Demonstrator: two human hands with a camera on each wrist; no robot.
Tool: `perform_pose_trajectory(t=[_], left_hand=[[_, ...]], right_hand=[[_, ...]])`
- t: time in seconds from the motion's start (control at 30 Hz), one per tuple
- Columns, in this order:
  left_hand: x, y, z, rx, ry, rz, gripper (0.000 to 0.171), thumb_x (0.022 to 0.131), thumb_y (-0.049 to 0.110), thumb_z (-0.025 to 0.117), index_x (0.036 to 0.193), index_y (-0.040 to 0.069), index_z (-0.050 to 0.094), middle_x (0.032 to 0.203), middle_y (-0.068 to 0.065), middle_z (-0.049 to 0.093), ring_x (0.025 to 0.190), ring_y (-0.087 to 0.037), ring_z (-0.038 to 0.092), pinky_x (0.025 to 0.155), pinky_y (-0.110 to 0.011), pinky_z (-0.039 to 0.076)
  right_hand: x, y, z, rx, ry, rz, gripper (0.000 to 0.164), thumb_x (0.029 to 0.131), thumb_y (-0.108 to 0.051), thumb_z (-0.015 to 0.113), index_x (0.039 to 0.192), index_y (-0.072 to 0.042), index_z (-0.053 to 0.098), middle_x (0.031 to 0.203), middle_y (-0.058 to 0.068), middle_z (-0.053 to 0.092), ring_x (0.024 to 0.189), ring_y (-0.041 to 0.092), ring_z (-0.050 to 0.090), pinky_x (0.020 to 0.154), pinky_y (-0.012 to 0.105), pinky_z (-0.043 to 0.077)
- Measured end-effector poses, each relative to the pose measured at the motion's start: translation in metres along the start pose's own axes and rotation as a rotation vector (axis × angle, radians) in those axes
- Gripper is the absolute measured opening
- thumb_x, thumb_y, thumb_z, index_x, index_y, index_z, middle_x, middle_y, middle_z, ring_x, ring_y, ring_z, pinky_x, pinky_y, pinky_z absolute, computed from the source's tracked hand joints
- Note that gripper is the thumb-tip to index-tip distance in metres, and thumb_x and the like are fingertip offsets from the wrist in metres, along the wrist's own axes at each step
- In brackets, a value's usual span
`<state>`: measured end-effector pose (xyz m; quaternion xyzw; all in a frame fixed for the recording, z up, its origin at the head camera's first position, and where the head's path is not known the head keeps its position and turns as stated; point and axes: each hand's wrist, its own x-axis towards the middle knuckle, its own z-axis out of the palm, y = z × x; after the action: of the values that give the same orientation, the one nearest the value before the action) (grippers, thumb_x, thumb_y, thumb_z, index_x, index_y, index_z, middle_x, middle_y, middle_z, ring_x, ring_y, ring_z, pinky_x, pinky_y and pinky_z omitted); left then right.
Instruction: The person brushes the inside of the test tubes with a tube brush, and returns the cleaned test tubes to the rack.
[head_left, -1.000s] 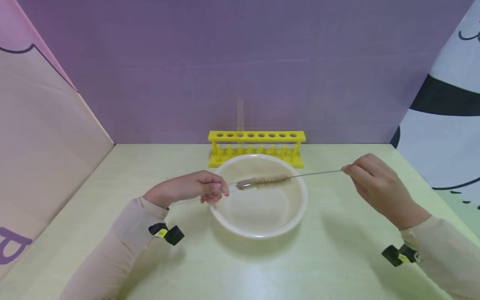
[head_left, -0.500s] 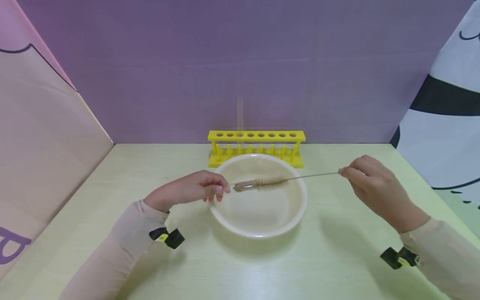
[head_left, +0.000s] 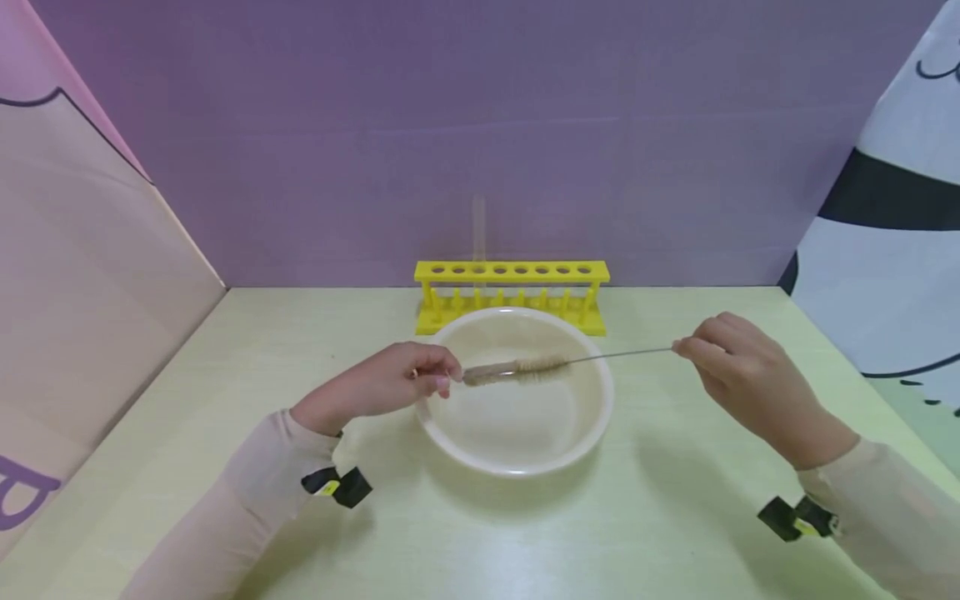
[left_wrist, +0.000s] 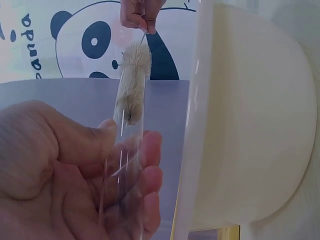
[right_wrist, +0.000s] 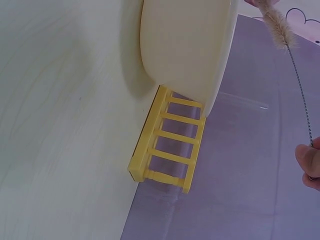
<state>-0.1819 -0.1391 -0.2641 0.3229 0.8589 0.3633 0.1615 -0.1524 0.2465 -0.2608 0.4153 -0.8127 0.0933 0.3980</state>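
My left hand (head_left: 378,382) holds a clear glass test tube (left_wrist: 130,155) by its closed-end part, thumb on one side and fingers curled round the other. The tube lies nearly level above the white basin (head_left: 517,472), its mouth toward the right. A test tube brush (head_left: 543,367) is partly inside the tube; some tan bristles are within the glass and the rest stick out of the mouth. At the right, my right hand (head_left: 750,387) pinches the end of the brush's thin twisted-wire handle (right_wrist: 301,92). The tube's far end is hidden by my left hand.
Behind the basin stands a yellow test tube rack (head_left: 512,271) with a row of holes. One clear tube (head_left: 479,229) stands upright in it. The pale table (head_left: 480,533) ends at a purple back wall (head_left: 510,125), with printed panels at both sides.
My right hand has moved slightly left and down, and the brush has slid further into the tube. My left hand still holds the tube in nearly the same place, its fingers shifted a little.
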Motion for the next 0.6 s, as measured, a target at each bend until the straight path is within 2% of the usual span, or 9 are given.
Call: perform_pose_trajectory(t=[0.03,0.07,0.1,0.13,0.27,0.3,0.33,0.6], left_hand=[[-0.0002,0.0005,0.0008,0.015,0.01,0.005,0.016,0.095,0.003,0.052,0.108,0.0,0.061,0.088,-0.003,0.065,0.081,-0.016,0.057,0.071,-0.029,0.047],[-0.0002,0.0008,0.0017,0.025,0.02,0.008,0.016,0.095,0.003,0.052,0.107,0.0,0.061,0.088,-0.003,0.065,0.08,-0.015,0.057,0.071,-0.029,0.047],[-0.0002,0.0017,0.0025,0.035,0.03,0.006,0.015,0.095,0.003,0.052,0.107,0.001,0.061,0.088,-0.003,0.065,0.079,-0.015,0.056,0.071,-0.029,0.047],[-0.0002,0.0022,0.0033,0.044,0.04,0.006,0.015,0.094,0.004,0.053,0.106,0.002,0.062,0.088,-0.003,0.065,0.079,-0.015,0.056,0.07,-0.029,0.047],[-0.0001,0.0046,0.0059,0.081,0.074,-0.004,0.014,0.094,0.006,0.055,0.107,0.006,0.062,0.089,-0.003,0.065,0.08,-0.014,0.056,0.071,-0.03,0.047],[0.0,0.005,0.0065,0.093,0.082,-0.006,0.015,0.094,0.007,0.056,0.107,0.007,0.062,0.089,-0.003,0.065,0.08,-0.014,0.056,0.071,-0.03,0.047],[-0.0001,0.0052,0.0069,0.106,0.09,-0.003,0.015,0.094,0.007,0.057,0.107,0.007,0.062,0.089,-0.003,0.064,0.08,-0.014,0.056,0.071,-0.03,0.047],[0.0007,0.008,0.0102,0.214,0.17,0.017,0.016,0.092,0.009,0.06,0.108,0.01,0.062,0.089,0.001,0.064,0.079,-0.012,0.057,0.071,-0.029,0.049]], right_hand=[[-0.0001,0.0001,0.0002,0.0,-0.002,-0.002,0.029,0.057,0.02,0.073,0.076,0.001,0.063,0.068,0.009,0.054,0.063,0.022,0.049,0.053,0.032,0.044],[-0.0006,0.0003,0.0003,-0.005,-0.009,-0.004,0.019,0.068,0.016,0.07,0.077,0.001,0.063,0.068,0.009,0.054,0.063,0.022,0.049,0.053,0.031,0.044],[-0.0007,0.0004,0.0004,-0.004,-0.011,-0.008,0.017,0.069,0.015,0.069,0.077,0.001,0.063,0.068,0.009,0.054,0.063,0.021,0.049,0.053,0.031,0.044],[-0.0005,0.0002,0.0007,0.001,-0.01,-0.009,0.028,0.058,0.02,0.072,0.077,0.001,0.063,0.068,0.009,0.054,0.062,0.022,0.049,0.052,0.032,0.044],[0.0002,-0.0003,0.001,-0.002,-0.013,-0.013,0.029,0.057,0.02,0.072,0.077,0.002,0.063,0.068,0.009,0.053,0.061,0.021,0.048,0.052,0.031,0.044],[0.0008,-0.0007,0.001,0.0,-0.011,-0.013,0.038,0.047,0.022,0.074,0.077,0.002,0.063,0.068,0.009,0.053,0.061,0.022,0.048,0.051,0.032,0.044],[0.0012,-0.0009,0.0009,-0.003,-0.014,-0.01,0.04,0.045,0.022,0.075,0.077,0.002,0.063,0.068,0.009,0.054,0.061,0.021,0.048,0.051,0.032,0.044],[0.0034,-0.0026,-0.0001,-0.012,-0.03,0.0,0.04,0.046,0.021,0.077,0.077,0.0,0.065,0.068,0.008,0.055,0.063,0.021,0.049,0.052,0.032,0.045]])
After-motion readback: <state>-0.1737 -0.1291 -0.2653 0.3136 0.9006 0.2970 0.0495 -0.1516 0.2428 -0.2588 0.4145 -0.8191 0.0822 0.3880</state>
